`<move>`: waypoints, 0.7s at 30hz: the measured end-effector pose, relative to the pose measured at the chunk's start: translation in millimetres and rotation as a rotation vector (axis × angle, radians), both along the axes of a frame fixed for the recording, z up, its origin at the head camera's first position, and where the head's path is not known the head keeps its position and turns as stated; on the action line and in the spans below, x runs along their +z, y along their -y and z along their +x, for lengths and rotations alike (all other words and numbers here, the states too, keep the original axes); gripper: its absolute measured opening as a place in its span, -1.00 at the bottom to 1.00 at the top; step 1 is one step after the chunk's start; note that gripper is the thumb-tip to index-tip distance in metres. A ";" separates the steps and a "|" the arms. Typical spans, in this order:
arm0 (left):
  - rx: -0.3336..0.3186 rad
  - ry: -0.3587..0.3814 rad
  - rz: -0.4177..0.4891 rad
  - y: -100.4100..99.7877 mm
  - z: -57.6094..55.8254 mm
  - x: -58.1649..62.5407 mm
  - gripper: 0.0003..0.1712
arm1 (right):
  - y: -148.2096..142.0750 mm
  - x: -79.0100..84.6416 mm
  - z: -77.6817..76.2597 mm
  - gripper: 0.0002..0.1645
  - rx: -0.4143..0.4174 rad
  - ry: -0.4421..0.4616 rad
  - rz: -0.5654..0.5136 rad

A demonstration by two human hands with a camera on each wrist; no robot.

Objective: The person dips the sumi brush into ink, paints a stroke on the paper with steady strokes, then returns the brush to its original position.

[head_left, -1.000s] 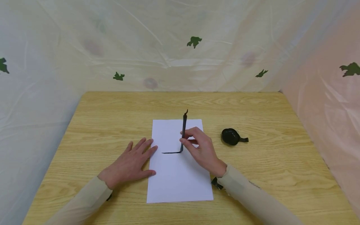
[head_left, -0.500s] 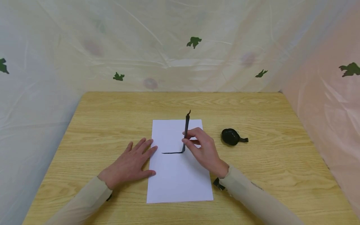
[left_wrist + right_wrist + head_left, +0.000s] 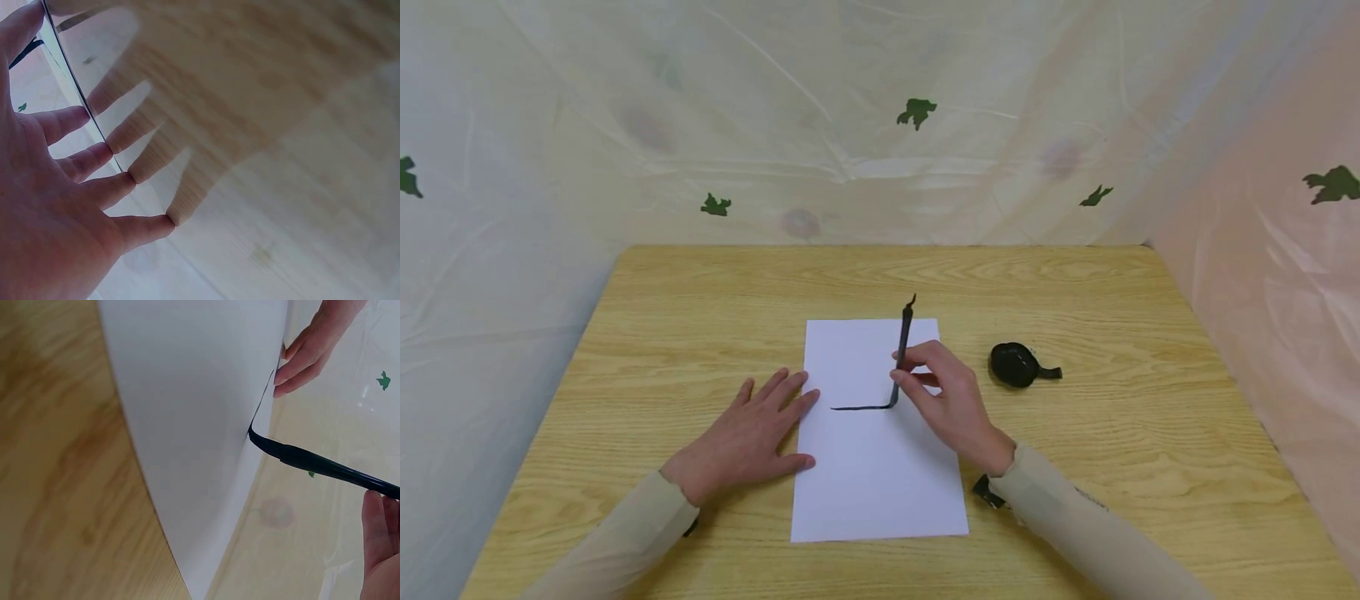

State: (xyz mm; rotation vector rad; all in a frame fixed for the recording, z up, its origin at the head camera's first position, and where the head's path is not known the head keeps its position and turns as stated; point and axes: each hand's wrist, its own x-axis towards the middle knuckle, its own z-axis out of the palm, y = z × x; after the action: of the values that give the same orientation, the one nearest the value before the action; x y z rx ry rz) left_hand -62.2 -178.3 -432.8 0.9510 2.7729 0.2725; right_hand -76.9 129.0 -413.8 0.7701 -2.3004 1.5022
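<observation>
My right hand pinches a black ink brush by its handle, holding it nearly upright. In the right wrist view the dark bristles of the brush bend against the white paper. A thin black line runs across the sheet from the left and ends at the brush tip. Spread flat, my left hand rests with its fingertips and thumb on the paper's left edge; the left wrist view shows those fingers straight and apart.
To the right of the paper, a small round black dish with a short handle stands on the wooden table. Pale curtains with green leaf-like shapes hang behind and at both sides.
My right hand and the brush have slid a little to the right, and the black line has grown longer behind the tip. The left hand has stayed in place.
</observation>
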 end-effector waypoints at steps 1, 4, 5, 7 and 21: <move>0.000 -0.002 0.000 0.0 0.0 -0.1 0.01 | -0.2 0.1 0.0 -0.71 0.000 0.001 -0.001; -0.001 -0.002 0.000 -0.1 -0.1 -0.3 0.01 | -0.8 -0.1 0.2 -0.71 -0.003 0.003 -0.001; 0.000 -0.002 -0.001 -0.1 -0.1 -0.3 0.01 | -1.1 -0.2 0.2 -0.71 -0.004 0.002 -0.001; 0.001 0.000 -0.003 -0.1 0.0 -0.4 0.01 | -1.6 -0.1 0.4 -0.70 -0.006 0.001 0.001; 0.003 0.006 -0.004 0.1 -0.3 0.4 0.01 | -6.2 1.0 1.7 -0.70 -0.021 0.012 0.007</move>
State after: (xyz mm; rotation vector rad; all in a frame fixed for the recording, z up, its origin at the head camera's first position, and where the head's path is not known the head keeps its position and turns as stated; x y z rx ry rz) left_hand -62.6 -178.4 -432.3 0.9429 2.7684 0.2692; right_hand -75.2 135.2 -412.8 0.7382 -2.3169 1.4942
